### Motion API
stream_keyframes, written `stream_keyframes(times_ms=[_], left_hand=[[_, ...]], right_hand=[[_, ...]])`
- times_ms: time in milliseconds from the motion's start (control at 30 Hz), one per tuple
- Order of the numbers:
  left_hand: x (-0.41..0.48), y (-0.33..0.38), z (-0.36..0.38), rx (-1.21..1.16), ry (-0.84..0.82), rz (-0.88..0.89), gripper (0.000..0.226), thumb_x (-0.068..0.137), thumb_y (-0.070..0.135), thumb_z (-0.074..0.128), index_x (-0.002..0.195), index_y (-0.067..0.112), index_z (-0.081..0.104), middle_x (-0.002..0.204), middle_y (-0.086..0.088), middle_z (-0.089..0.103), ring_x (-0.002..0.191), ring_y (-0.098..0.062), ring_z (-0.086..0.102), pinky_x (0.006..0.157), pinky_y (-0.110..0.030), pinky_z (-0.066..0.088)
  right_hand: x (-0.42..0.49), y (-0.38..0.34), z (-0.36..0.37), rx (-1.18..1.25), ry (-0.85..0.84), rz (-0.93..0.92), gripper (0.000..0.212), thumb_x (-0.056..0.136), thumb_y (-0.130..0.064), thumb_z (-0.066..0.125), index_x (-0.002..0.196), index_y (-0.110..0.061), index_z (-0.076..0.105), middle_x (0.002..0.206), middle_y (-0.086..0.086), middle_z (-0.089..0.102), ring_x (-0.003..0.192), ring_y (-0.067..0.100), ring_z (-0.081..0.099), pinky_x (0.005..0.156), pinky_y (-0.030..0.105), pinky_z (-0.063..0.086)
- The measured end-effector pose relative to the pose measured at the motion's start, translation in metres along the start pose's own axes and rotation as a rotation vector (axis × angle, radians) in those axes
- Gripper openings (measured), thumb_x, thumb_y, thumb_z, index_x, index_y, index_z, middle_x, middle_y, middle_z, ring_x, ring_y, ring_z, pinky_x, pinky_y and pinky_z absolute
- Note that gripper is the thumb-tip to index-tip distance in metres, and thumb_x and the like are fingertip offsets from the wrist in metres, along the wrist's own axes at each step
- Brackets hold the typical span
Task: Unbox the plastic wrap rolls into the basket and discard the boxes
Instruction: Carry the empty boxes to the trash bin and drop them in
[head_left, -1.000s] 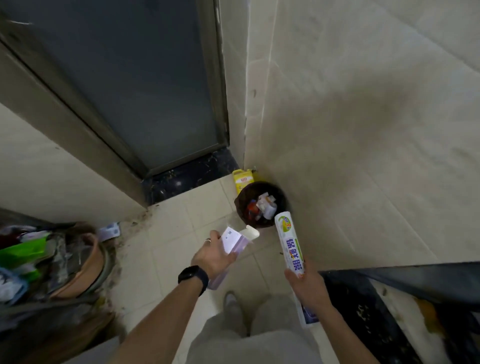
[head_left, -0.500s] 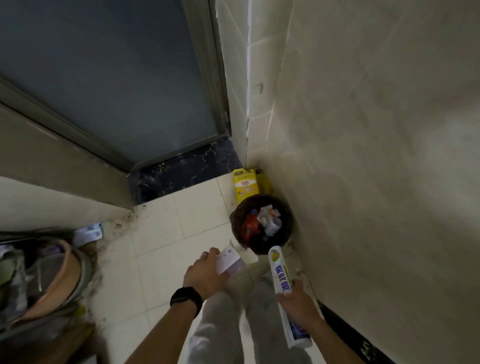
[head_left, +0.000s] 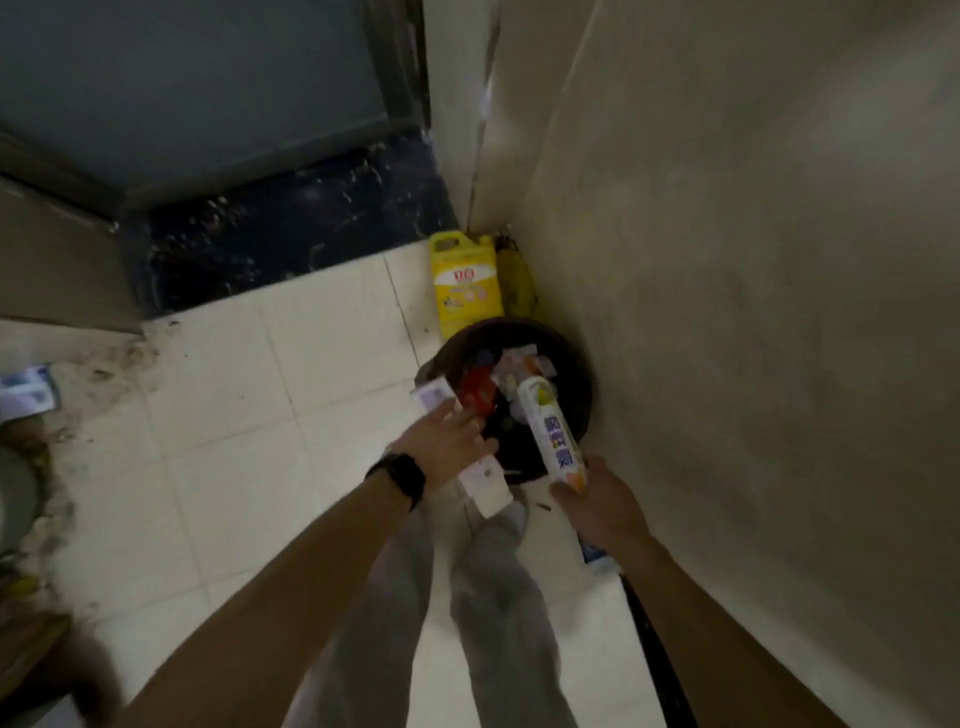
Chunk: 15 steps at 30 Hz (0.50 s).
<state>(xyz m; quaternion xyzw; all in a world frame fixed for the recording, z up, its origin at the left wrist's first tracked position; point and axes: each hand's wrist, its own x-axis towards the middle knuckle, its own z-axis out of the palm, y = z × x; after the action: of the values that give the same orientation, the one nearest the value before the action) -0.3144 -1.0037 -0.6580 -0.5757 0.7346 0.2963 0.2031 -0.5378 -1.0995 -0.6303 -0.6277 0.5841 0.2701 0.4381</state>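
The left hand (head_left: 448, 444), a black watch (head_left: 400, 477) on its wrist, lies fingers spread over a long white box (head_left: 480, 480) held above the near left rim of the dark round trash bin (head_left: 576, 384); whether it grips the box I cannot tell. The right hand (head_left: 597, 506) is clamped around the lower part of a plastic wrap roll (head_left: 550, 428), whose far end tilts over the bin's opening. Wrappers lie inside the bin. Just beyond it, in the corner, stands a yellow jug (head_left: 465, 288). The bin sits on pale floor tiles (head_left: 234, 415) against the right wall (head_left: 753, 312).
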Motion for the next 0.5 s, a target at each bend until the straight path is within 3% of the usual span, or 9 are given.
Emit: stream_keyframes(times_ms=[133,300,367,500], left_hand=[[0.039,-0.01,0.046,0.041,-0.008,0.05,0.053,0.105,0.017,0.038,0.154,0.028,0.022,0.157,-0.016,0.029,0.146,-0.033,0.022,0.119,-0.05,0.013],[0.077,-0.017,0.085,0.08,0.075,0.186,0.053,0.107,0.014,0.027,0.156,0.032,0.016,0.161,-0.014,0.024,0.15,-0.036,0.014,0.121,-0.051,0.012],[0.089,-0.017,0.09,0.062,0.127,0.204,0.053,0.107,0.014,0.026,0.156,0.033,0.018,0.162,-0.014,0.022,0.15,-0.037,0.014,0.121,-0.052,0.013],[0.105,-0.022,0.094,0.017,0.069,0.148,0.057,0.108,0.015,0.029,0.157,0.034,0.007,0.164,-0.014,0.013,0.15,-0.036,0.012,0.12,-0.051,0.017]], right_hand=[[0.045,0.002,0.032,-0.116,0.019,0.019,0.059,0.089,-0.031,0.067,0.135,-0.005,0.042,0.127,0.02,0.05,0.109,0.036,0.057,0.086,0.04,0.051],[0.094,0.0,0.07,-0.231,0.185,-0.117,0.065,0.093,-0.032,0.064,0.145,-0.008,0.034,0.131,0.021,0.048,0.11,0.039,0.055,0.084,0.045,0.053],[0.108,0.002,0.081,-0.214,0.213,-0.111,0.07,0.093,-0.034,0.064,0.148,-0.009,0.031,0.133,0.021,0.046,0.114,0.039,0.053,0.087,0.046,0.051],[0.123,0.008,0.09,-0.132,0.185,-0.11,0.073,0.092,-0.039,0.064,0.15,-0.007,0.032,0.136,0.023,0.048,0.12,0.039,0.05,0.095,0.046,0.048]])
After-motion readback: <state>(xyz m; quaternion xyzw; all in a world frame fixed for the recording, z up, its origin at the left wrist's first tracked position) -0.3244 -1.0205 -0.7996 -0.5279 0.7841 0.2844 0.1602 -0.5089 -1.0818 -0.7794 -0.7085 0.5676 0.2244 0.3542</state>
